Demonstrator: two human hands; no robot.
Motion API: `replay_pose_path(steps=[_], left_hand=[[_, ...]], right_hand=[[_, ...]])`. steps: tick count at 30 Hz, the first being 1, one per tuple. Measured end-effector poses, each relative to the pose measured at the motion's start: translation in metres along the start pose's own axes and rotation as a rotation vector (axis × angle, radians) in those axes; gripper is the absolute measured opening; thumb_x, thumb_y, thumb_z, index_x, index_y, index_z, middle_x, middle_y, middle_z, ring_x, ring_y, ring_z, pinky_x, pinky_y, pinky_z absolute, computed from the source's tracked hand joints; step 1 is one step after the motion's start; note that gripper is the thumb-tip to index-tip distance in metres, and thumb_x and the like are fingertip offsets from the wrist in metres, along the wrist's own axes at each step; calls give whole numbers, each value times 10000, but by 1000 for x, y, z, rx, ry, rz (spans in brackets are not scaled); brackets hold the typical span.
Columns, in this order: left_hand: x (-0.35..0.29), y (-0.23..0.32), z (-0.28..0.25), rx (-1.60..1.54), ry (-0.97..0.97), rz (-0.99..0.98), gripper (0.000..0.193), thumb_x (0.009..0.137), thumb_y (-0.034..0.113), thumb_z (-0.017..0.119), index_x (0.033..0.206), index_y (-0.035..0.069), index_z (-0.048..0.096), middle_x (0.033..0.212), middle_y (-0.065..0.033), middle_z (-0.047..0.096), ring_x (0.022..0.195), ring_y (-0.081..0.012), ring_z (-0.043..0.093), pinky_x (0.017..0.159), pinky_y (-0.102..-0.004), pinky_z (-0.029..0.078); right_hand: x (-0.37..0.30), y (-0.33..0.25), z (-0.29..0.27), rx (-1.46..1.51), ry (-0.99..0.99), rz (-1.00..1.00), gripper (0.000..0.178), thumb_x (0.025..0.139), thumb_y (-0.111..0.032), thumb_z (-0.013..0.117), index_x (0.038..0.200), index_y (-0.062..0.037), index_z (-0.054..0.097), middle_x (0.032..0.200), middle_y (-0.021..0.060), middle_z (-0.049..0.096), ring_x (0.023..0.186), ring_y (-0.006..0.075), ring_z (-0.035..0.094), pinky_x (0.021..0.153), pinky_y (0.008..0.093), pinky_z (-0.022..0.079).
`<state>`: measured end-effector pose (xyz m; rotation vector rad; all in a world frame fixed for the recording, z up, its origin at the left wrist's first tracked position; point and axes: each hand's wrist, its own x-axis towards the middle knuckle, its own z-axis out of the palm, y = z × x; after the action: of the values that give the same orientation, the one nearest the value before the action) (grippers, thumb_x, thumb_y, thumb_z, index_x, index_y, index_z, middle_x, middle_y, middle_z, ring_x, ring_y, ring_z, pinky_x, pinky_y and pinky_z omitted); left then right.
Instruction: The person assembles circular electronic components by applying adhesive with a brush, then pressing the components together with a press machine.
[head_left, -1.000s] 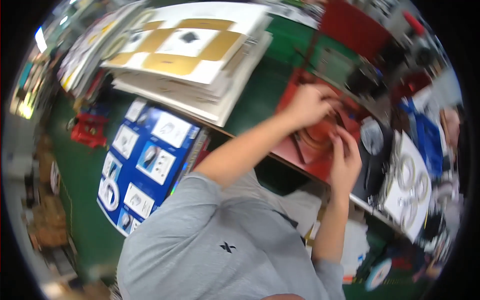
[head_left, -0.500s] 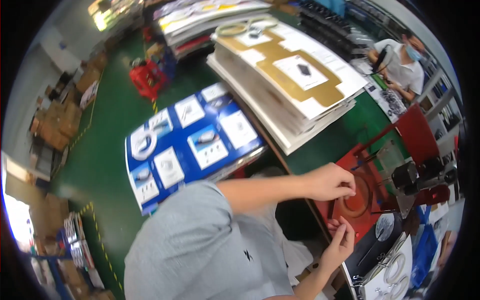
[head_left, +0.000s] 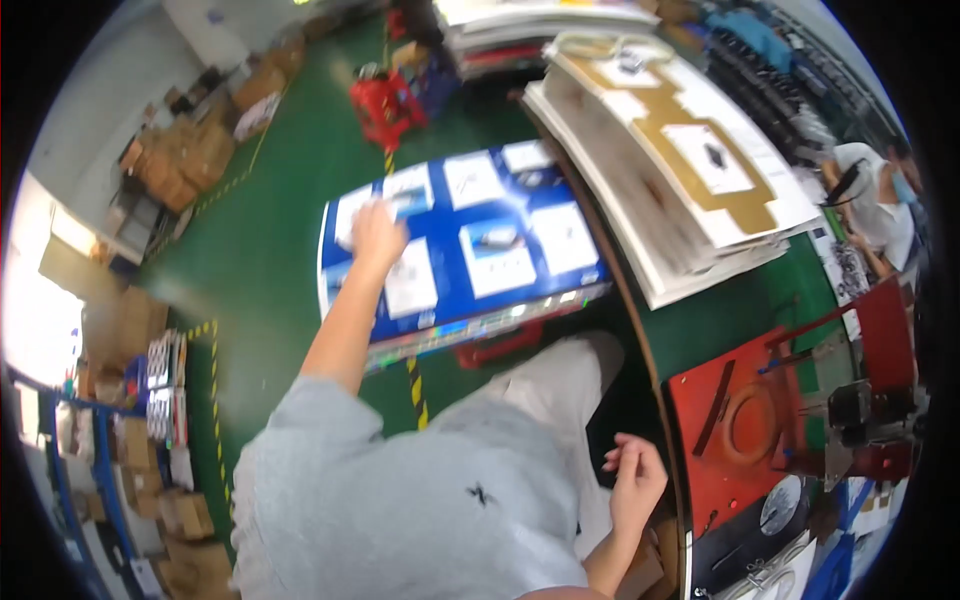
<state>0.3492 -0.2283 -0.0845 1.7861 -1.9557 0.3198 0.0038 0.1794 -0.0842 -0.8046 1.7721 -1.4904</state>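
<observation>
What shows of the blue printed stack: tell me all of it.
The blue printed stack looks like glossy sheets or card, layered, with white and light-blue picture panels across its top and multicoloured glints along its near edge. It lies flat, left of the taller white-and-gold stack; its support is mostly hidden. The left hand is over its left part; blur hides whether they touch.

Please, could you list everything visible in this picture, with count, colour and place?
Blue stack: one, blue-white, centre
Tall sheet stack: one, white-gold, upper right
Table: one, green, right
Plate: one, red, right, on table
Strip: one, dark, on plate
Mat: one, black, lower right
Floor: one, green, left
Cardboard boxes: several, brown, left
Co-worker: one, white top, far right
Shirt: one, grey, lower centre
Left hand: one, bare, over blue stack
Right hand: one, bare, beside table edge
</observation>
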Motion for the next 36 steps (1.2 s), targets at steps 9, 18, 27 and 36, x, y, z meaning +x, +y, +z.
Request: replay_pose_path(steps=[9,18,27,36], left_hand=[[0,-24,-12,-128,-43,-19,352,827,52,627,1174,17,668,1059,-266,714,1017,-452,679,927,-524,530],[9,195,-126,-1181,-434,438,299,962,34,696,1237,-83,679,1099,-112,722,914,-155,695,811,-283,578],[-148,403,-115,-1323,-418,1443,324,841,-67,708,1158,-2,730,1144,-169,744,1074,-363,706,973,-420,540],[-186,448,-72,-1341,-539,1654,267,926,-1,653,1186,-31,705,1235,-211,712,1259,-408,629,1094,-487,478]], right_hand=[[1,2,20,-23,-24,-26,209,1041,-113,618,987,53,733,803,83,698,700,114,659,654,263,538],[-11,19,-1,-189,99,-127,214,1023,-185,631,992,3,728,820,128,700,729,238,678,690,351,541],[-38,14,-12,-151,330,-143,297,1042,-269,585,970,-7,704,800,122,711,698,280,697,680,395,539],[-54,-13,-36,-119,596,-66,214,1025,-182,609,1049,-8,731,850,90,734,706,174,702,667,322,560]])
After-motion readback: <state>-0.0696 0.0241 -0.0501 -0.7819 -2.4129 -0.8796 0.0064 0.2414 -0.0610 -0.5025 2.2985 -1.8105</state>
